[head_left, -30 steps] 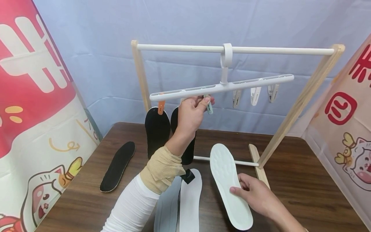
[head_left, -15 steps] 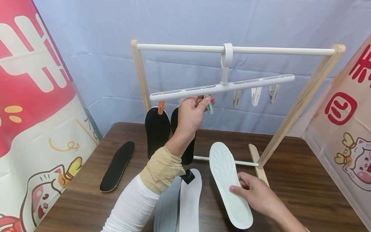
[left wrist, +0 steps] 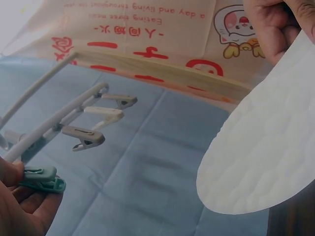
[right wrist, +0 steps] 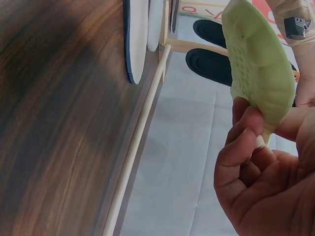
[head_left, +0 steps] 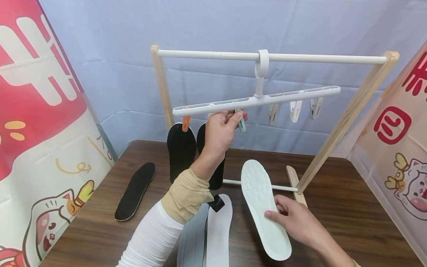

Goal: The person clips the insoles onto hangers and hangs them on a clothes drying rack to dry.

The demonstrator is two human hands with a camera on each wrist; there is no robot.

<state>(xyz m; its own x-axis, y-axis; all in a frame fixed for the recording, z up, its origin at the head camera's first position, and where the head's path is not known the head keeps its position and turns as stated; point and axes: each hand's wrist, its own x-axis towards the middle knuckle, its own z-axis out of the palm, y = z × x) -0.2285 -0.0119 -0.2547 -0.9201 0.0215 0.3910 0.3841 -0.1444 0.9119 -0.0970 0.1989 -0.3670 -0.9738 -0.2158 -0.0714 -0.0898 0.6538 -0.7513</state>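
Observation:
My left hand (head_left: 220, 129) pinches a green clothespin (left wrist: 42, 178) that hangs below the white clip hanger (head_left: 230, 104). In my right hand (head_left: 295, 218) is a white insole (head_left: 263, 207), gripped by its right edge with the thumb on top; its toe end tilts up toward the hanger. The insole's bumpy surface fills the right side of the left wrist view. An orange clothespin (head_left: 185, 122) holds one black insole (head_left: 181, 152) at the hanger's left end. Beside that hangs a second black insole (head_left: 218, 174), partly hidden by my left arm.
The hanger hooks over the top bar (head_left: 317, 58) of a wooden rack (head_left: 347, 122). Several pale clothespins (head_left: 295, 110) dangle from its right half. On the brown table (head_left: 350, 207) lie another black insole (head_left: 136, 191), a grey insole (head_left: 193, 237) and a white flat insole (head_left: 219, 233).
My right hand has raised the white insole slightly toward the hanger. My left hand keeps its pinch on the green clothespin in the same place.

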